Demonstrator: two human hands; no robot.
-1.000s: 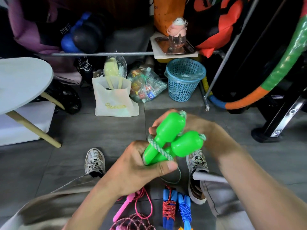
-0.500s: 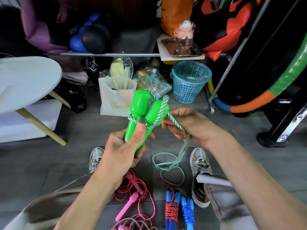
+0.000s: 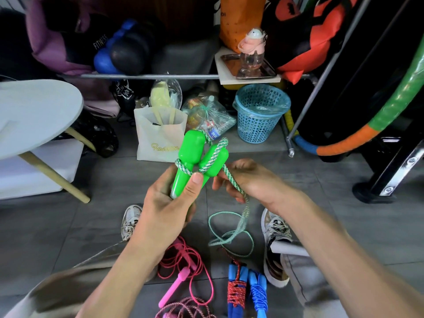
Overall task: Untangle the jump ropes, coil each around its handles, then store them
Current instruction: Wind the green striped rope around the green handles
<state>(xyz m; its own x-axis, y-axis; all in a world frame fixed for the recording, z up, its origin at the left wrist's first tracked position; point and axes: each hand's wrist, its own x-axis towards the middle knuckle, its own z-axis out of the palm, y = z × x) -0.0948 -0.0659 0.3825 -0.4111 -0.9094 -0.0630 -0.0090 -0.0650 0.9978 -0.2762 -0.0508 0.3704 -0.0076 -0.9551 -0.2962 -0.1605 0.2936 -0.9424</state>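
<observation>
My left hand (image 3: 167, 210) grips two green jump-rope handles (image 3: 190, 157) held upright side by side, thumb pressed on the front. A green-and-white braided rope (image 3: 238, 216) is looped round the handles and hangs to the floor in loose loops. My right hand (image 3: 247, 180) pinches this rope just right of the handles. On the floor below lie a pink jump rope (image 3: 181, 271), loose and tangled, and blue handles (image 3: 245, 288) with red and blue rope wound round them.
A white paper bag (image 3: 158, 138), a clear plastic bag (image 3: 211, 118) and a blue mesh basket (image 3: 261, 113) stand ahead on the grey tiled floor. A round grey table (image 3: 34, 113) is at the left. My shoes (image 3: 275, 228) flank the ropes.
The green handles went from tilted and low to upright and higher. My right hand came out from behind them and now pinches the rope at their right; loops show on the floor.
</observation>
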